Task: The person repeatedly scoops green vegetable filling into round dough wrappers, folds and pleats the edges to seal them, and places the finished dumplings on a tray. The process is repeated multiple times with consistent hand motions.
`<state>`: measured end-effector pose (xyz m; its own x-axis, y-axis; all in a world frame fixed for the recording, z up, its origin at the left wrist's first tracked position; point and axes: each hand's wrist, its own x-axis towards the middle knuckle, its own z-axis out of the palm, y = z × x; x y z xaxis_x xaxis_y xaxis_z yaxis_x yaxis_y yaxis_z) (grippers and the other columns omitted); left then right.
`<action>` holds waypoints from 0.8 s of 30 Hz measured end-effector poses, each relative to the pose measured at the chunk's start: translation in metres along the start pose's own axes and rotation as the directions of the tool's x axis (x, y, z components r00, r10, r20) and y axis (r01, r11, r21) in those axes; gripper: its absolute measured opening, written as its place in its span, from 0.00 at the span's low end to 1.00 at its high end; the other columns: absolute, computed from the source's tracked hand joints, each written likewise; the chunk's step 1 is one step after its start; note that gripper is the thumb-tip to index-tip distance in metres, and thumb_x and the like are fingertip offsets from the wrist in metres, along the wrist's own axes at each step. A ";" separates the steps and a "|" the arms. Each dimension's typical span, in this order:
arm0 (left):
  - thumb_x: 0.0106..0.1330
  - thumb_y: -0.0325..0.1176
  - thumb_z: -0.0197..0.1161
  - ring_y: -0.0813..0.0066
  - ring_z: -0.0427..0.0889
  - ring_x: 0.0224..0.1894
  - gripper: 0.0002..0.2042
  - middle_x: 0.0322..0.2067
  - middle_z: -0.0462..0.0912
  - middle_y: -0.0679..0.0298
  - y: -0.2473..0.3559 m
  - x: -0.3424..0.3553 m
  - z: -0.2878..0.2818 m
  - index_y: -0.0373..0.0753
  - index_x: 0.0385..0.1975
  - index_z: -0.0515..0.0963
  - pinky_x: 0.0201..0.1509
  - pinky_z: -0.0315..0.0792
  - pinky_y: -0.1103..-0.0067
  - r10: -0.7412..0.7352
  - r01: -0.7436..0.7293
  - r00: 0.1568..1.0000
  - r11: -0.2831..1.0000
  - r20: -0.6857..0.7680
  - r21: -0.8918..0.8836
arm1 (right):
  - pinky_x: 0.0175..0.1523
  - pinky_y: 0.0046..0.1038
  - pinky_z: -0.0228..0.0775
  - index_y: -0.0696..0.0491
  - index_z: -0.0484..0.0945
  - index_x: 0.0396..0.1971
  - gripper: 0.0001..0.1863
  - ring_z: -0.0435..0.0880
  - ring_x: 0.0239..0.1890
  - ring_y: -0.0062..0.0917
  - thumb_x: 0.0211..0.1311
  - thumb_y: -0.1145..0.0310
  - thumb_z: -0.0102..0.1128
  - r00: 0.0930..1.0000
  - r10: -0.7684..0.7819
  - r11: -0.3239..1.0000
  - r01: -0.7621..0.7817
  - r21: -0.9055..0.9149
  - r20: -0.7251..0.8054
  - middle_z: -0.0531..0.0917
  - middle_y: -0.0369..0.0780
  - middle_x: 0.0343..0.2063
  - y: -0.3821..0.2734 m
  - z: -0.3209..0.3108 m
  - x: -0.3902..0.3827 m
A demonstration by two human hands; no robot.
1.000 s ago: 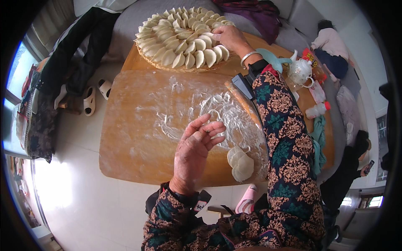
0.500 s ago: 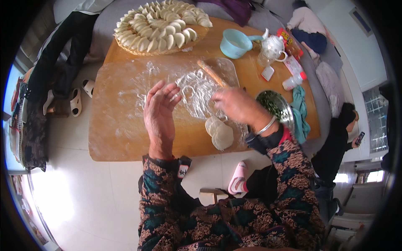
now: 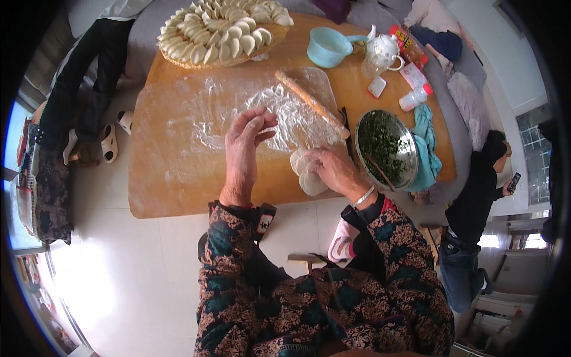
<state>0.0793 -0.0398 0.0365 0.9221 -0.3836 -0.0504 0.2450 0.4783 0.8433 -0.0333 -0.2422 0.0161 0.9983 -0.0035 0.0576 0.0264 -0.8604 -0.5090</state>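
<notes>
My right hand [image 3: 336, 168] is down on several overlapping round dumpling wrappers [image 3: 310, 182] near the table's front edge. Its fingers pinch the upper right part of the pile. My left hand [image 3: 242, 146] is raised over the floured board, its fingers loosely curved and apart, with nothing visible in it. Behind my right hand, a wooden rolling pin [image 3: 312, 104] lies slantwise on the flour. A steel bowl [image 3: 410, 169] of chopped green filling [image 3: 383, 140] stands to the right, with a thin stick resting in it.
A woven tray [image 3: 223, 61] of shaped dumplings [image 3: 220, 30] sits at the far left. Toward the back right are a light-blue dipper [image 3: 327, 50], a teapot [image 3: 382, 50], a red-capped bottle [image 3: 414, 98] and a teal cloth [image 3: 423, 154]. Other people are around the sofa.
My right hand has moved from beside the rolling pin down to the wrappers. My left hand has shifted slightly right, and its fingers are more curled.
</notes>
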 end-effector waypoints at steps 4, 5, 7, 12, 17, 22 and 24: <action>0.73 0.34 0.55 0.70 0.83 0.49 0.14 0.44 0.84 0.59 -0.005 0.003 0.002 0.33 0.51 0.76 0.55 0.75 0.74 -0.021 0.017 0.999 0.995 0.035 0.097 | 0.41 0.32 0.76 0.55 0.83 0.40 0.11 0.84 0.33 0.36 0.55 0.77 0.64 0.998 -0.030 1.000 0.029 -0.004 -0.054 0.84 0.44 0.30 0.005 0.001 0.000; 0.72 0.34 0.55 0.70 0.83 0.49 0.14 0.44 0.85 0.60 -0.007 0.003 0.001 0.33 0.51 0.77 0.55 0.75 0.74 -0.044 0.039 0.998 0.991 0.034 0.124 | 0.49 0.42 0.74 0.56 0.83 0.39 0.11 0.81 0.42 0.47 0.56 0.71 0.61 0.999 0.035 0.996 -0.037 0.080 0.030 0.84 0.49 0.36 0.006 0.000 -0.003; 0.72 0.35 0.56 0.70 0.83 0.49 0.14 0.43 0.85 0.60 -0.012 0.003 -0.001 0.32 0.50 0.78 0.56 0.75 0.74 -0.012 0.005 0.999 0.987 0.046 0.163 | 0.50 0.41 0.74 0.57 0.82 0.39 0.11 0.81 0.44 0.46 0.55 0.72 0.64 0.990 -0.142 0.987 0.140 -0.075 -0.018 0.83 0.48 0.38 0.006 0.001 -0.013; 0.73 0.35 0.55 0.69 0.84 0.50 0.15 0.45 0.86 0.59 -0.018 0.003 -0.001 0.33 0.53 0.78 0.56 0.75 0.74 0.011 -0.032 0.995 0.974 0.094 0.224 | 0.51 0.39 0.74 0.57 0.81 0.40 0.14 0.80 0.45 0.45 0.52 0.73 0.69 0.998 -0.064 0.998 0.064 0.011 -0.014 0.82 0.46 0.40 0.005 0.000 -0.033; 0.73 0.35 0.55 0.70 0.84 0.51 0.15 0.46 0.86 0.59 -0.020 0.004 0.009 0.34 0.53 0.78 0.57 0.74 0.75 -0.010 -0.036 0.989 0.950 0.146 0.310 | 0.47 0.36 0.75 0.57 0.79 0.35 0.13 0.82 0.41 0.41 0.50 0.72 0.72 0.999 0.041 0.991 -0.043 0.129 0.017 0.82 0.43 0.38 0.007 0.000 -0.030; 0.73 0.34 0.55 0.70 0.83 0.52 0.15 0.46 0.85 0.59 -0.033 0.008 0.014 0.34 0.53 0.78 0.58 0.74 0.74 -0.054 -0.018 0.977 0.943 0.205 0.332 | 0.47 0.29 0.75 0.57 0.78 0.34 0.11 0.82 0.38 0.30 0.55 0.72 0.70 0.998 0.040 0.952 -0.026 0.304 -0.038 0.81 0.40 0.35 0.008 -0.008 -0.032; 0.74 0.35 0.55 0.69 0.83 0.52 0.15 0.47 0.85 0.58 -0.042 0.008 0.020 0.33 0.54 0.77 0.58 0.74 0.74 -0.083 0.031 0.973 0.971 0.213 0.237 | 0.48 0.27 0.75 0.58 0.77 0.36 0.11 0.81 0.38 0.25 0.57 0.72 0.69 0.991 0.131 0.880 -0.099 0.464 -0.037 0.81 0.38 0.35 0.006 -0.016 -0.032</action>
<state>0.0706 -0.0785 0.0116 0.8133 -0.5818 -0.0052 0.1957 0.2652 0.9441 -0.0656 -0.2554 0.0254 0.9906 -0.1349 0.0227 -0.0514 -0.5208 -0.8521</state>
